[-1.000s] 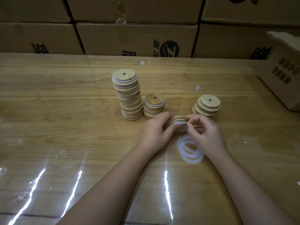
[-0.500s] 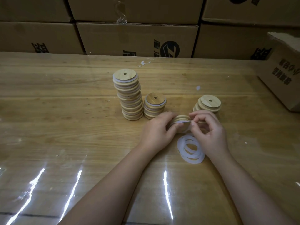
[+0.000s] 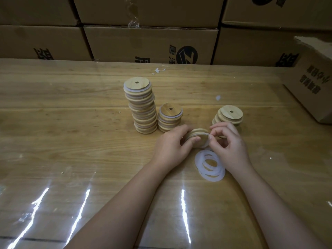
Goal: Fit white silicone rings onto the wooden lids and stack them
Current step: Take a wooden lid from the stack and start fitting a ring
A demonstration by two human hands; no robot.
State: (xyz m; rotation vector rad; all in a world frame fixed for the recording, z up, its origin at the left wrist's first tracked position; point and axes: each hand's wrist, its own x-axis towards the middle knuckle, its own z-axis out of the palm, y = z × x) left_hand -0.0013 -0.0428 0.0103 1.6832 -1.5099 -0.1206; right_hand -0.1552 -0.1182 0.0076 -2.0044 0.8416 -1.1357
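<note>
My left hand [image 3: 172,144] grips a round wooden lid [image 3: 197,135] on its edge, just above the table. My right hand [image 3: 228,144] pinches a white silicone ring [image 3: 206,141] at the lid's right rim, partly stretched over it. A loose pile of white rings [image 3: 210,167] lies on the table just below the lid. A tall stack of ringed lids [image 3: 142,106] stands behind my left hand, with a short ringed stack [image 3: 170,116] beside it. A low stack of bare lids [image 3: 229,115] sits behind my right hand.
The wooden table [image 3: 71,141] is covered with shiny clear film. Cardboard boxes [image 3: 150,44] form a wall along its far edge. Another cardboard box [image 3: 312,87] stands on the table at the far right. A small white scrap [image 3: 218,97] lies behind the stacks.
My right fingers have worked along the lid's rim with the ring. The lid has tilted slightly in my left hand. The stacks and the ring pile stay where they were.
</note>
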